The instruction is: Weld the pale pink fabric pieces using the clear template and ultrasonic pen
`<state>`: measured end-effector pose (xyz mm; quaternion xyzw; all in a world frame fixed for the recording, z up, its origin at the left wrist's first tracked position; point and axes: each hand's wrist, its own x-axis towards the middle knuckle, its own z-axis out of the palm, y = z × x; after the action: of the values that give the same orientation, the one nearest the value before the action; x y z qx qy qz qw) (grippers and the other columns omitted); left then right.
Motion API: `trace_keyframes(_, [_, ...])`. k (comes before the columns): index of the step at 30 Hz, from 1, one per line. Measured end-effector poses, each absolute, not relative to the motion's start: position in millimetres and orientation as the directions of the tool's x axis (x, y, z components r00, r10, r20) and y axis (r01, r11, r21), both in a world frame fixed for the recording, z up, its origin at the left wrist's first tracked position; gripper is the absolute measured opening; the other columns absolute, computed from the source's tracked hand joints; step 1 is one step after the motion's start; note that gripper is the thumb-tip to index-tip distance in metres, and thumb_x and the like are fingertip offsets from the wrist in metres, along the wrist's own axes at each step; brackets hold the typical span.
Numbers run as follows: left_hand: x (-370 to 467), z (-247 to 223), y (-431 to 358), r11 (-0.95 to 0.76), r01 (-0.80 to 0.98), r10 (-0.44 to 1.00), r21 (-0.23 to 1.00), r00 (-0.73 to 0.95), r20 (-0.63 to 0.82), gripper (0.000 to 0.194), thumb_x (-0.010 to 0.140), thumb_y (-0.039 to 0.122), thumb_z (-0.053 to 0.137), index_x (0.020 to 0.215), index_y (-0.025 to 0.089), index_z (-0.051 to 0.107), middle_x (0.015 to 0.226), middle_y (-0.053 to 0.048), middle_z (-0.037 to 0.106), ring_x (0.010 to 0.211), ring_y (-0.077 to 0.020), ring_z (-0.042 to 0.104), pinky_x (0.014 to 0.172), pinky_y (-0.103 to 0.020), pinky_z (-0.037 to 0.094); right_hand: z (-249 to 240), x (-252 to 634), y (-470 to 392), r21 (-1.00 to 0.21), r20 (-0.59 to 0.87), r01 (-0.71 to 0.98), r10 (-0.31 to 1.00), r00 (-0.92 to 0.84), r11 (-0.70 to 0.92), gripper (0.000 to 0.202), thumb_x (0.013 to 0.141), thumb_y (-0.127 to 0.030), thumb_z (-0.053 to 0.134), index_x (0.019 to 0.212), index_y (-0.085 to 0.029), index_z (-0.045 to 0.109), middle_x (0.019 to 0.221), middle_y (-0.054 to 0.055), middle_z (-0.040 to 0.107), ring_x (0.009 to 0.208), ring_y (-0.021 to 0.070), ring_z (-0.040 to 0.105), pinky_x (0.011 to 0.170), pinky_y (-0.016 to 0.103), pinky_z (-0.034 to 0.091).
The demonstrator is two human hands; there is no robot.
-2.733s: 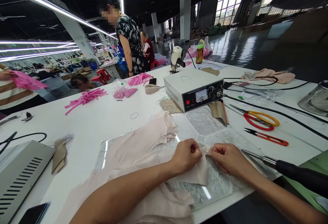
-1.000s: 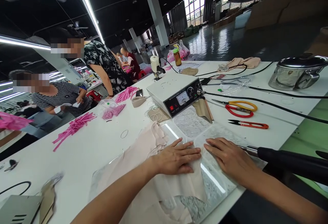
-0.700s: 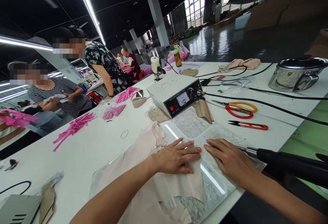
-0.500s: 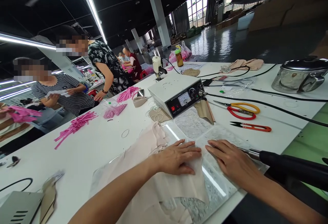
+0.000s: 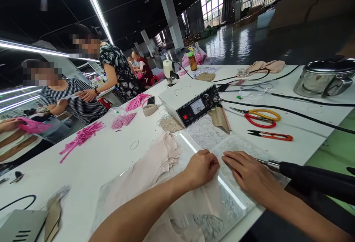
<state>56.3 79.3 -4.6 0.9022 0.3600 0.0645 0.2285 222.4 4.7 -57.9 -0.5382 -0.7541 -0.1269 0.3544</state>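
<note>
Pale beige fabric pieces point(image 5: 149, 157) lie in a loose stack on a clear sheet over a grey marbled board point(image 5: 233, 186). My left hand point(image 5: 203, 168) is closed with its fingers curled and pinched at the right edge of the top piece; the fingertips are partly hidden. Flat on the board, a small gap to the right, rests my right hand point(image 5: 246, 170), fingers stretched out and holding nothing. A tool with a metal shaft and black handle point(image 5: 302, 177) runs in from the right, its tip hidden behind my right hand.
Beyond the board stands a control box point(image 5: 198, 107) with a dial and cable. Red-and-yellow-handled scissors point(image 5: 260, 118), orange thread snips point(image 5: 273, 135) and a lidded pot point(image 5: 321, 79) lie right. Pink strips point(image 5: 83, 138) are left. Co-workers point(image 5: 119, 68) stand across the table.
My left hand has gone from lying flat and spread on the fabric to closed at its edge. My right hand stays put. A co-worker's hand has moved toward the neighbour's hands.
</note>
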Motion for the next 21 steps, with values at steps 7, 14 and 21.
trace_keyframes(7, [56.0,3.3,74.2,-0.657,0.625,0.664,0.423,0.744,-0.068,0.01,0.077,0.02,0.057,0.082,0.015,0.065,0.083,-0.006,0.061,0.081,-0.0177,0.057,0.076,-0.029,0.047,-57.8,221.5,5.2,-0.181,0.661,0.908,0.73,-0.173,0.379,0.035,0.081,-0.005,0.042,0.103,-0.015,0.067,0.102,0.009,0.068,0.094,0.0222,0.061,0.078,0.036,0.054])
trace_keyframes(14, [56.8,1.8,71.5,-0.593,0.644,0.714,0.483,0.698,-0.054,0.015,0.08,0.014,0.05,0.076,0.015,0.064,0.083,-0.005,0.06,0.081,-0.0166,0.056,0.075,-0.027,0.045,-56.6,222.0,2.4,-0.294,0.695,0.862,0.712,-0.105,0.413,0.036,0.082,-0.006,0.041,0.107,-0.017,0.066,0.106,0.009,0.067,0.098,0.0213,0.061,0.083,0.036,0.054])
trace_keyframes(21, [51.0,0.1,75.1,-0.4,0.591,0.788,0.701,0.612,-0.066,0.013,0.079,0.017,0.055,0.073,0.016,0.067,0.079,-0.002,0.059,0.072,-0.0123,0.053,0.069,-0.024,0.041,-37.3,213.8,-8.6,-0.808,0.134,0.587,0.987,0.089,0.056,0.025,0.083,-0.03,0.048,0.085,-0.022,0.071,0.07,0.001,0.069,0.059,0.0156,0.062,0.056,0.026,0.049])
